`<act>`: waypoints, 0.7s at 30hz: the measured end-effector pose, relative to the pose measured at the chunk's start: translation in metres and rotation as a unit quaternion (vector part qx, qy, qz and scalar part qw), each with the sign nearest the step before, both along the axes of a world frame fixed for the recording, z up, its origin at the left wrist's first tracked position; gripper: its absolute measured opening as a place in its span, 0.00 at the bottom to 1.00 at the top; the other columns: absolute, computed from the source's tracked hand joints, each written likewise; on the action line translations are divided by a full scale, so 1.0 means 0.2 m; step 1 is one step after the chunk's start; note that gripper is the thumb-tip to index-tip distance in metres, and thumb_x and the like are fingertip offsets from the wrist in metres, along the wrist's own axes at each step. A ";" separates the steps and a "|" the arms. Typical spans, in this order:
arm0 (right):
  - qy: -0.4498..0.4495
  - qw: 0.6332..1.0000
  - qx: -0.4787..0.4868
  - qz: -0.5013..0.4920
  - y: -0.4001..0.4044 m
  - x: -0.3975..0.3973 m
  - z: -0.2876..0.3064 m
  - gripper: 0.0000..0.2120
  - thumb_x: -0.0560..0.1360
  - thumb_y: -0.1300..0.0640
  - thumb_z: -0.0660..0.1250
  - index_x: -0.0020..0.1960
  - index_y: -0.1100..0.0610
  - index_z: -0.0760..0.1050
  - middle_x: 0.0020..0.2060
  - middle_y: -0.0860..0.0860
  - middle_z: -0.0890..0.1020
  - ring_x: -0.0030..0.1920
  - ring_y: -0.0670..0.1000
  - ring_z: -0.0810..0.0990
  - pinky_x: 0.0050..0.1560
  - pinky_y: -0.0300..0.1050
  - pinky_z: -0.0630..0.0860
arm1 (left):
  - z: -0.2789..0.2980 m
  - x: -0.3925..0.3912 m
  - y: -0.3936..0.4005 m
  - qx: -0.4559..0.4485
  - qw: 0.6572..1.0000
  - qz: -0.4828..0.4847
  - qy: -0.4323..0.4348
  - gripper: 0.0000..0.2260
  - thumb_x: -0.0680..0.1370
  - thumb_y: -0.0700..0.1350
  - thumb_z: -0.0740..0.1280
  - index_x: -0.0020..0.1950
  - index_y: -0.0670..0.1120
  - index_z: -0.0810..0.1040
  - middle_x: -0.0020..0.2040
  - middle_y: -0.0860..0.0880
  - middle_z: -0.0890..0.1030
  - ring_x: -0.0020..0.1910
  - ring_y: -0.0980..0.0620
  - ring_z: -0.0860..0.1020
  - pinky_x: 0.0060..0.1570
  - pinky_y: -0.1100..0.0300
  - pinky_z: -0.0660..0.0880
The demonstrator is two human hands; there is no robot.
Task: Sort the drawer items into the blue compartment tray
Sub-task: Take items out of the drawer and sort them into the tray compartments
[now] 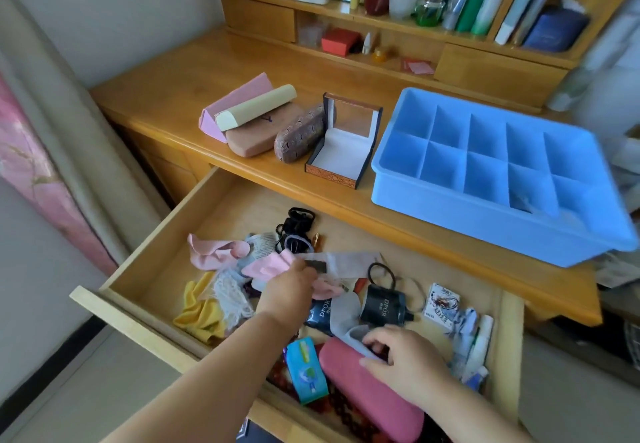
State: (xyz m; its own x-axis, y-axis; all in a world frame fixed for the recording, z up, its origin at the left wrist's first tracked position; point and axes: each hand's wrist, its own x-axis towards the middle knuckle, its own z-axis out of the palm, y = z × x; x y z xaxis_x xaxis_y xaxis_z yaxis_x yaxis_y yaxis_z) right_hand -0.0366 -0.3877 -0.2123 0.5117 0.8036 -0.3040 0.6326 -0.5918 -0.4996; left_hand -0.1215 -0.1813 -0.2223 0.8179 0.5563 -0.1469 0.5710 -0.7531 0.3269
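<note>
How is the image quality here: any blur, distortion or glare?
Head view: wide-angle bending curves the desk edge and drawer; the blue tray smears at its right end, suggesting motion blur; even daylight, soft shadows, no strong glare; both hands in the drawer look reasonably sharp.

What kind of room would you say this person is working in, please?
Probably a bedroom or home study: a wooden desk with an open drawer of hair ties and cloths, a hutch shelf of bottles and books, and glasses cases.

Bare wooden desktop (194,71) lies open behind the cases; the open white-lined box (343,151) crowds the blue plastic compartment tray (450,214)
</note>
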 end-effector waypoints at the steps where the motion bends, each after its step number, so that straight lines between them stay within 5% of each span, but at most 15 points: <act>1: 0.005 1.000 0.002 -0.010 -0.01 -0.02 -0.02 0.07 0.73 0.44 0.67 0.50 0.42 0.78 0.40 0.36 0.74 0.34 0.35 0.70 0.34 0.28 0.65 | 0.01 -0.01 0.01 0.011 1.000 0.005 -0.013 0.12 0.79 0.41 0.59 0.60 0.48 0.75 0.60 0.49 0.74 0.53 0.47 0.77 0.48 0.54 0.75; 5: -0.022 0.994 0.085 -0.061 -0.02 -0.01 0.01 0.07 0.74 0.55 0.67 0.39 0.45 0.77 0.38 0.38 0.76 0.37 0.37 0.73 0.38 0.33 0.70 | 0.12 -0.10 0.05 -0.042 0.980 0.094 -0.169 0.06 0.78 0.47 0.64 0.47 0.49 0.80 0.42 0.53 0.79 0.39 0.52 0.77 0.36 0.61 0.68; 8: 0.076 0.961 0.228 -0.138 0.05 0.05 0.16 0.10 0.74 0.60 0.67 0.37 0.47 0.76 0.40 0.40 0.79 0.41 0.40 0.76 0.39 0.32 0.69 | 0.24 -0.18 0.06 -0.145 0.929 0.187 -0.284 0.07 0.77 0.47 0.66 0.39 0.51 0.77 0.29 0.51 0.78 0.29 0.53 0.76 0.29 0.61 0.70; 12: 0.284 0.915 0.265 -0.113 0.24 0.09 0.35 0.06 0.71 0.54 0.67 0.35 0.51 0.77 0.58 0.31 0.75 0.56 0.36 0.75 0.53 0.35 0.69 | 0.40 -0.19 -0.05 -0.363 0.848 0.175 -0.345 0.07 0.77 0.43 0.68 0.40 0.49 0.81 0.32 0.50 0.83 0.33 0.56 0.80 0.34 0.64 0.77; 14: 0.347 0.910 0.217 -0.070 0.33 0.08 0.35 0.08 0.75 0.59 0.67 0.38 0.53 0.78 0.57 0.40 0.79 0.54 0.40 0.77 0.54 0.42 0.70 | 0.44 -0.16 -0.12 -0.456 0.823 0.106 -0.322 0.07 0.78 0.44 0.67 0.43 0.49 0.83 0.37 0.47 0.84 0.38 0.53 0.81 0.41 0.62 0.79; 16: 0.331 0.918 0.201 -0.087 0.39 0.08 0.33 0.07 0.77 0.60 0.64 0.42 0.56 0.79 0.45 0.54 0.83 0.46 0.51 0.80 0.48 0.47 0.73 | 0.42 -0.14 -0.09 -0.431 0.839 0.096 -0.318 0.08 0.79 0.44 0.64 0.47 0.50 0.84 0.37 0.48 0.84 0.37 0.55 0.81 0.38 0.62 0.78; 18: 0.266 0.934 0.206 -0.121 0.42 0.08 0.32 0.07 0.78 0.57 0.64 0.42 0.54 0.78 0.38 0.52 0.83 0.40 0.48 0.80 0.41 0.41 0.72 | 0.36 -0.15 0.06 -0.313 0.875 0.177 -0.325 0.08 0.79 0.41 0.63 0.50 0.49 0.83 0.32 0.54 0.82 0.32 0.59 0.79 0.35 0.68 0.74; 21: 0.244 0.933 0.219 -0.145 0.44 0.10 0.29 0.09 0.77 0.56 0.65 0.39 0.51 0.77 0.34 0.51 0.82 0.34 0.44 0.76 0.35 0.38 0.68 | 0.24 -0.23 0.37 -0.100 0.946 0.235 -0.198 0.12 0.79 0.38 0.61 0.59 0.48 0.79 0.51 0.51 0.82 0.47 0.53 0.80 0.57 0.63 0.72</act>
